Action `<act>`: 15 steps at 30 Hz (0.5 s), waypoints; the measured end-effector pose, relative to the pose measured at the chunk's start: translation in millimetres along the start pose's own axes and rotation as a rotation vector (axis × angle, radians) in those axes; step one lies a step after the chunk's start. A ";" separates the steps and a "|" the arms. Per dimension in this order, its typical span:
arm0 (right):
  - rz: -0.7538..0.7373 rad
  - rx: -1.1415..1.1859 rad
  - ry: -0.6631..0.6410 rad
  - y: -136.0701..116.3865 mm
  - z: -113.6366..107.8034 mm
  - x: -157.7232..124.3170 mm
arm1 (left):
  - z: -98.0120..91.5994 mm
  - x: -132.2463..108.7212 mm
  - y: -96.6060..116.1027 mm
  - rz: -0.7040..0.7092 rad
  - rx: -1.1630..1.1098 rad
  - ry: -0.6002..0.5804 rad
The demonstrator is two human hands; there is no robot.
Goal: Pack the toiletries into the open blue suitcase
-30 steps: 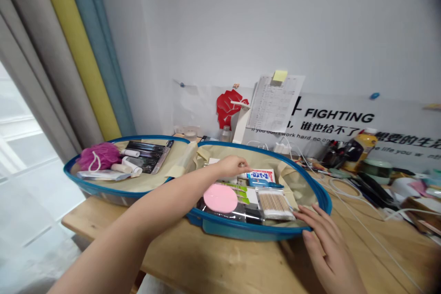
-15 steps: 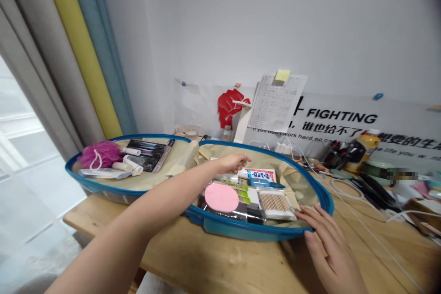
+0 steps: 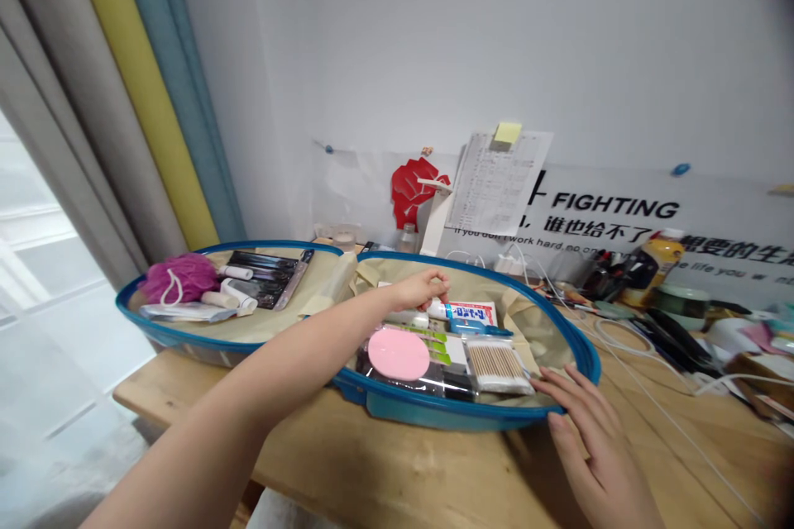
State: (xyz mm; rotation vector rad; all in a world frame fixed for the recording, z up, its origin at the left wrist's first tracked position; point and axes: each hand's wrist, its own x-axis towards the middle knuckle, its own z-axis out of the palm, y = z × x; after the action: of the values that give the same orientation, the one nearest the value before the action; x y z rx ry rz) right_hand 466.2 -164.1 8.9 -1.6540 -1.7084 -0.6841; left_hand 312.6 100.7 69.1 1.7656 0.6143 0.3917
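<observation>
Reaching | left hand (image 3: 422, 289) curled, pinch unclear, over toothpaste tube (image 3: 471, 314) | right hand (image 3: 595, 450) spread on blue case rim (image 3: 447, 416)

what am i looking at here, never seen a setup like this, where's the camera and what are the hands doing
This is one picture from a camera worn on a person's head, looking forward and down, so the arms you see are the wearer's own. There is no machine. On a wooden table lies an open case with a blue rim, in two halves. One half holds a pink bath puff; the other holds a pink sponge, cotton swabs and a tube. The left hand is curled over the middle of the case, and I can't tell whether it holds anything small. The right hand rests on the front rim, holding nothing.
</observation>
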 end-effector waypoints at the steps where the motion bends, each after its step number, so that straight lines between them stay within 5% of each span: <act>1: -0.007 -0.004 0.001 -0.3 -0.5 0.5 | -1.0 1.0 -1.1 -0.001 0.001 -0.003; 7: -0.006 -0.013 0.005 -1.0 0.9 0.6 | -5.6 0.2 -0.6 -0.028 0.009 -0.066; 15: 0.037 0.016 -0.016 1.4 1.1 -0.4 | -3.5 -3.0 1.8 0.089 0.475 -0.009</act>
State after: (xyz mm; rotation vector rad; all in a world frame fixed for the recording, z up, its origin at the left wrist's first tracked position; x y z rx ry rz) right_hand 467.4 -163.5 7.8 -1.6797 -1.6858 -0.6398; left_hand 308.6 101.3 71.9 2.2519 0.6606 0.3138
